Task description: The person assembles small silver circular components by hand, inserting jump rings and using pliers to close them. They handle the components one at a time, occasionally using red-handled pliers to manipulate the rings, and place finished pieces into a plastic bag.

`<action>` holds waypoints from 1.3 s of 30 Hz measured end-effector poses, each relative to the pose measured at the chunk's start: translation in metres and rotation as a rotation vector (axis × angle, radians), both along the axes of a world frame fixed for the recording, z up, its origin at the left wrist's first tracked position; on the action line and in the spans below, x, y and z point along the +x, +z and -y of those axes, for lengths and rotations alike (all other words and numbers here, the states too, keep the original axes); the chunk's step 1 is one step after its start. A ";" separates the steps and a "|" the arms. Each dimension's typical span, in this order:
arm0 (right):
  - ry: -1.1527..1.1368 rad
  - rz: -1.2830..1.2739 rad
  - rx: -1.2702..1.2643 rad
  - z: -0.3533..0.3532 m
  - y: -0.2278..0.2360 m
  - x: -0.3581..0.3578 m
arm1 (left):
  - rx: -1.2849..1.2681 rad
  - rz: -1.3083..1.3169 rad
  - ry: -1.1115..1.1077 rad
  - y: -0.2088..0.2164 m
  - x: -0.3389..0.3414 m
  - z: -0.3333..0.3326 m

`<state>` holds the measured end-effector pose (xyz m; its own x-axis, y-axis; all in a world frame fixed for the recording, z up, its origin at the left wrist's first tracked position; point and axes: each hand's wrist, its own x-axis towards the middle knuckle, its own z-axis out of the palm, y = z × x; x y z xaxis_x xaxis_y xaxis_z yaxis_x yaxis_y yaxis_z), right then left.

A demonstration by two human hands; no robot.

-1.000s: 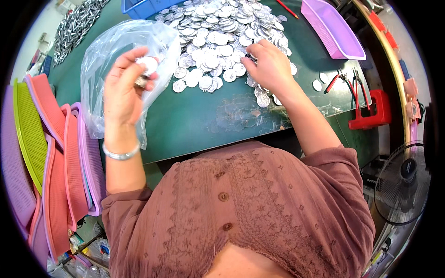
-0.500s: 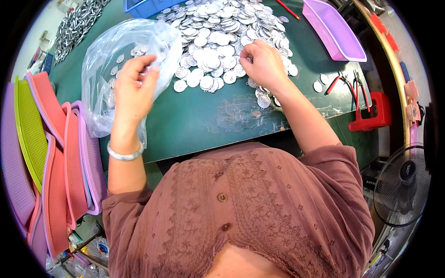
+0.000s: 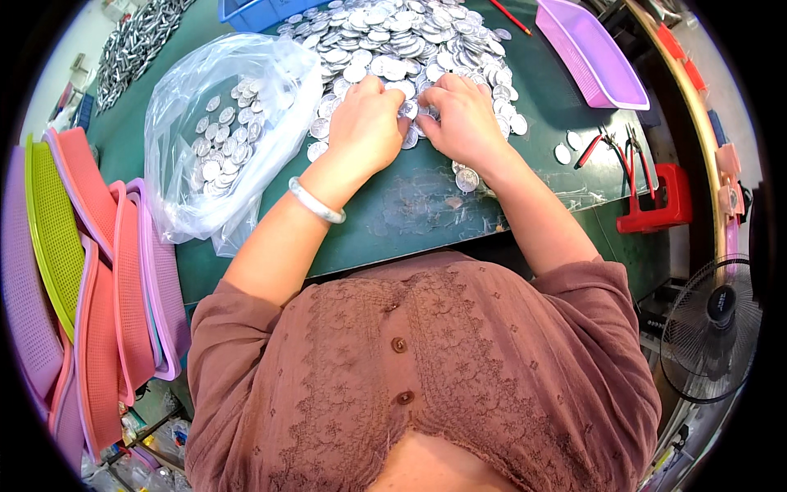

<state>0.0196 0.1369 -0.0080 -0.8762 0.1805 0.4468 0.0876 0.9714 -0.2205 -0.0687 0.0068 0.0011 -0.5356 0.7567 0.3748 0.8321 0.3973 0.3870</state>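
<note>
Round silver medal pendants lie in a broad heap on the green table. At the heap's near edge my left hand, its wrist in a pale bangle, has its fingers curled down among the pieces. Close beside it, my right hand is bent inward, thumb and forefinger near a medal that shows between the two hands. What either hand pinches is hidden by the fingers. On the left a clear plastic bag lies with its mouth slack and several medals inside.
Red-handled pliers and a red clamp-like tool sit at the table's right edge, near two loose discs. A purple basket, a blue bin and a red pencil lie farther back. Stacked plastic baskets stand left; a fan right.
My left hand has moved right, from over the plastic bag to the heap beside my right hand. The medals in the bag now show uncovered. My right hand has shifted only slightly.
</note>
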 end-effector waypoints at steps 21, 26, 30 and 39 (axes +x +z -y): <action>0.248 0.108 -0.396 -0.008 0.013 0.015 | 0.406 1.567 -0.157 -0.002 -0.001 0.032; 0.421 0.176 -0.697 0.005 0.029 0.009 | 0.303 1.745 -0.260 0.001 0.002 0.031; 0.288 0.171 -0.928 0.003 0.030 0.005 | 0.370 1.883 -0.286 -0.005 0.002 0.035; 0.169 0.075 0.056 -0.010 0.006 0.009 | 0.501 1.808 -0.282 -0.013 0.002 0.037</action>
